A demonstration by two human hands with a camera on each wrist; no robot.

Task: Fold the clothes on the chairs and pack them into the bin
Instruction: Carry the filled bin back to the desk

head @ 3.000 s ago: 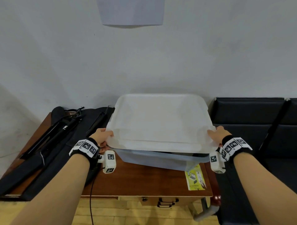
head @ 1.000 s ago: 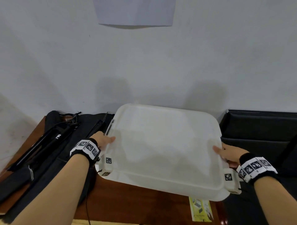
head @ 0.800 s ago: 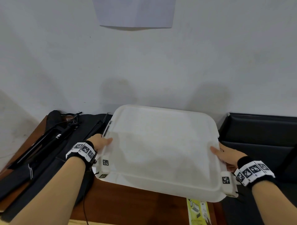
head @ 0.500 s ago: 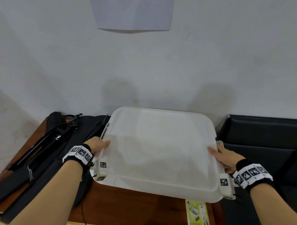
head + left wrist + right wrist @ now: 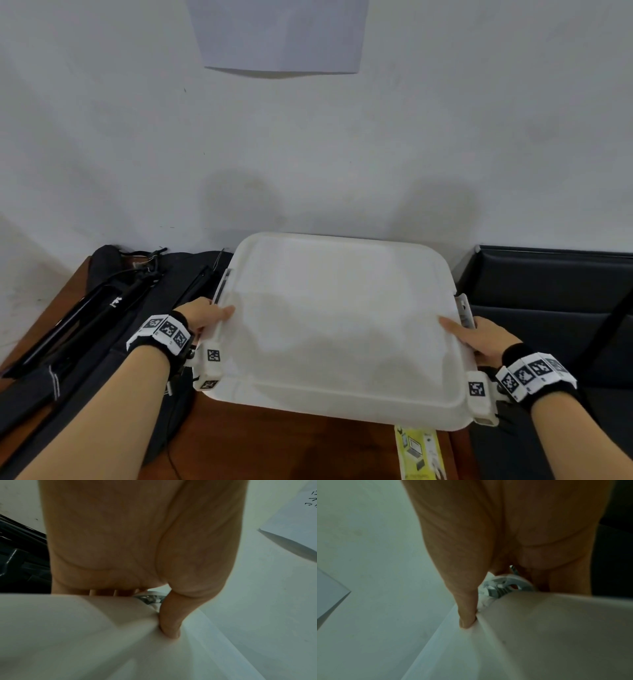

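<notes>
A white translucent lid (image 5: 339, 318) lies flat over the bin on the table and hides the bin and whatever it holds. My left hand (image 5: 202, 315) grips the lid's left edge, thumb on top and fingers under the rim. My right hand (image 5: 483, 339) grips the right edge the same way, beside a side latch (image 5: 464, 310). In the left wrist view the thumb (image 5: 169, 622) presses on the lid (image 5: 68, 635). The right wrist view shows my right hand (image 5: 505, 534) with its thumb on the lid (image 5: 556, 635) next to a grey latch (image 5: 505, 586).
Black tripod bags (image 5: 85, 325) lie on the left part of the wooden table (image 5: 291, 442). A yellow leaflet (image 5: 419, 452) sits at the table's front right. A black seat (image 5: 555, 291) stands to the right. The white wall rises close behind, with a paper sheet (image 5: 281, 34) on it.
The lid, earlier tilted up with the bin's front showing beneath it, has come down flat over the bin. Both hands stayed on its side edges.
</notes>
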